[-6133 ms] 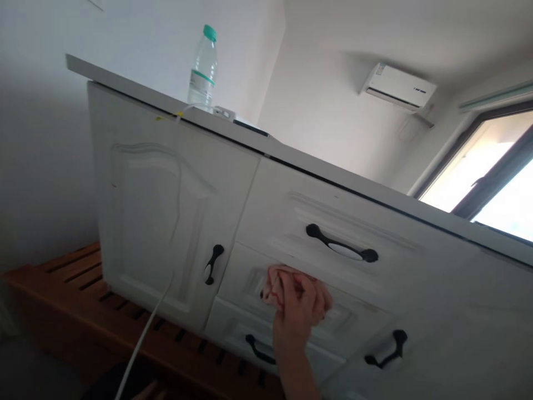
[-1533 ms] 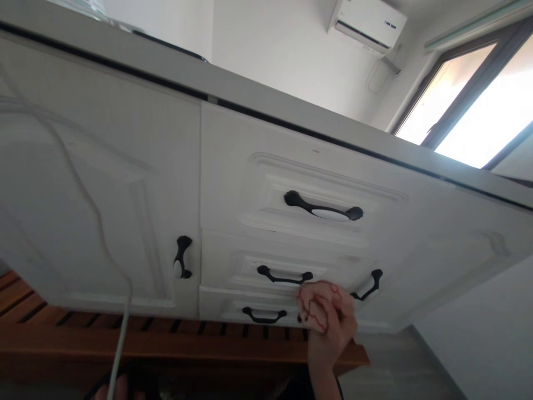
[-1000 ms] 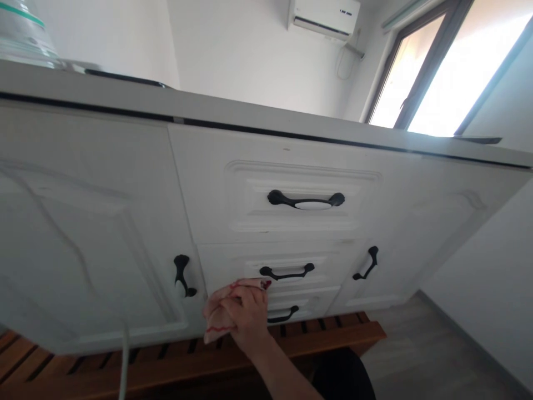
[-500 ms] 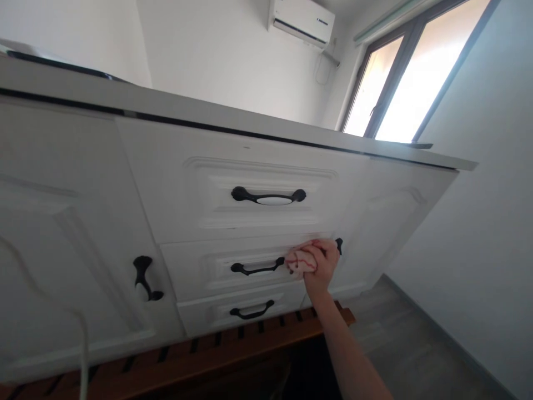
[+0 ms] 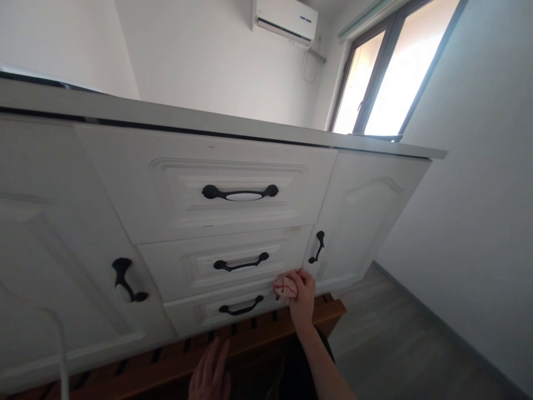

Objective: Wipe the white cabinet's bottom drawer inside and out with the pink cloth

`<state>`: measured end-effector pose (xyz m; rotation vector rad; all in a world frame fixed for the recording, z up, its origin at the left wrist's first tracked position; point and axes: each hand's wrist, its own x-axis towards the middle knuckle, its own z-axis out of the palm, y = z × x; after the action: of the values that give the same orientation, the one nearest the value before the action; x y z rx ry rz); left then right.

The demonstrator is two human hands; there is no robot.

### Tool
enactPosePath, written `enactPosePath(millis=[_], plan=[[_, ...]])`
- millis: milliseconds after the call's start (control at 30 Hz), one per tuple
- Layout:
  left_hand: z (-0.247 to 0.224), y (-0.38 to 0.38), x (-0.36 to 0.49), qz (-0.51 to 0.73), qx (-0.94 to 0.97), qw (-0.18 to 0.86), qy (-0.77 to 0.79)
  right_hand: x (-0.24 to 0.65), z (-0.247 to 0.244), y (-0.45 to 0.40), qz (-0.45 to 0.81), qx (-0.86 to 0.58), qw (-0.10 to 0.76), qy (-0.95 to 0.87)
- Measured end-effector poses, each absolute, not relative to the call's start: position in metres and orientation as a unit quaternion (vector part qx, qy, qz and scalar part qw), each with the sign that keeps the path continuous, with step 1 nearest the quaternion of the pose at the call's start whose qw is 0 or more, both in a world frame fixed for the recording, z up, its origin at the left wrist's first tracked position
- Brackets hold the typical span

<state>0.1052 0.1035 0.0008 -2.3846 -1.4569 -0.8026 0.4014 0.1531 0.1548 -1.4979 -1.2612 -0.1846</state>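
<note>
My right hand (image 5: 303,291) is closed on a crumpled pinkish cloth (image 5: 285,288) with red lines. It presses the cloth against the right end of the bottom drawer (image 5: 200,314), near the seam with the middle drawer (image 5: 166,272). To the left of the cloth is the bottom drawer's black handle (image 5: 241,305). Low in the view, my left hand (image 5: 210,372) has its fingers stretched out over the brown slatted wood (image 5: 245,344) in front of the cabinet. Nothing shows in that hand, and its lower part is cut off by the frame edge.
A white top drawer (image 5: 175,216) and two side doors with black handles (image 5: 318,247) make up the cabinet front. A pale cable (image 5: 62,355) hangs at the left. Grey flooring (image 5: 383,333) lies to the right, and an air conditioner (image 5: 287,22) hangs on the wall.
My right hand has moved the cloth down from the middle drawer to the bottom one. My left hand has come into view at the bottom. The camera view has shifted slightly.
</note>
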Motion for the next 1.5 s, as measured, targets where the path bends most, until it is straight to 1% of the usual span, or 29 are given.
enactPosePath(millis=[100, 200, 300, 400, 500, 633, 733, 833, 933, 1000, 1067, 1133, 1200, 1300, 1433, 1500], plan=[[0.045, 0.13, 0.139, -0.312, -0.818, 0.137, -0.463, 0.402, 0.138, 0.12, -0.035, -0.662, 0.555, -0.503], [0.081, 0.156, 0.152, -0.296, -0.834, 0.112, -0.452, 0.391, 0.118, 0.086, 0.068, -0.671, 0.561, -0.479], [0.098, 0.172, 0.157, -0.252, -0.852, 0.068, -0.455, 0.369, 0.095, 0.06, 0.174, -0.648, 0.562, -0.484], [0.1, 0.174, 0.164, -0.228, -0.855, 0.049, -0.462, 0.342, 0.086, 0.048, 0.223, -0.617, 0.572, -0.492], [0.099, 0.168, 0.169, -0.22, -0.847, 0.04, -0.483, 0.321, 0.1, 0.05, 0.249, -0.593, 0.563, -0.518], [0.093, 0.152, 0.167, -0.218, -0.84, 0.04, -0.495, 0.309, 0.136, 0.06, 0.252, -0.559, 0.56, -0.557], [0.088, 0.126, 0.158, -0.216, -0.858, 0.042, -0.463, 0.306, 0.157, 0.062, 0.231, -0.533, 0.579, -0.571], [0.088, 0.09, 0.149, -0.228, -0.876, 0.068, -0.421, 0.303, 0.174, 0.054, 0.199, -0.516, 0.599, -0.579], [0.089, 0.056, 0.139, -0.226, -0.898, 0.068, -0.37, 0.303, 0.19, 0.043, 0.159, -0.506, 0.595, -0.604], [0.088, 0.038, 0.133, -0.221, -0.907, 0.032, -0.357, 0.306, 0.2, 0.038, 0.126, -0.509, 0.567, -0.635], [0.088, 0.026, 0.129, -0.224, -0.899, -0.016, -0.376, 0.308, 0.206, 0.037, 0.125, -0.527, 0.507, -0.67], [0.09, 0.018, 0.127, -0.215, -0.891, -0.063, -0.394, 0.307, 0.211, 0.038, 0.166, -0.548, 0.432, -0.697], [0.098, 0.014, 0.125, -0.182, -0.896, -0.102, -0.392, 0.305, 0.214, 0.039, 0.221, -0.555, 0.378, -0.708], [0.116, 0.011, 0.124, -0.12, -0.908, -0.128, -0.381, 0.303, 0.222, 0.038, 0.286, -0.544, 0.35, -0.707], [0.139, 0.005, 0.123, -0.081, -0.917, -0.115, -0.374, 0.309, 0.241, 0.041, 0.388, -0.496, 0.305, -0.715], [0.145, 0.0, 0.124, -0.063, -0.912, -0.148, -0.376, 0.314, 0.248, 0.051, 0.432, -0.465, 0.275, -0.722]])
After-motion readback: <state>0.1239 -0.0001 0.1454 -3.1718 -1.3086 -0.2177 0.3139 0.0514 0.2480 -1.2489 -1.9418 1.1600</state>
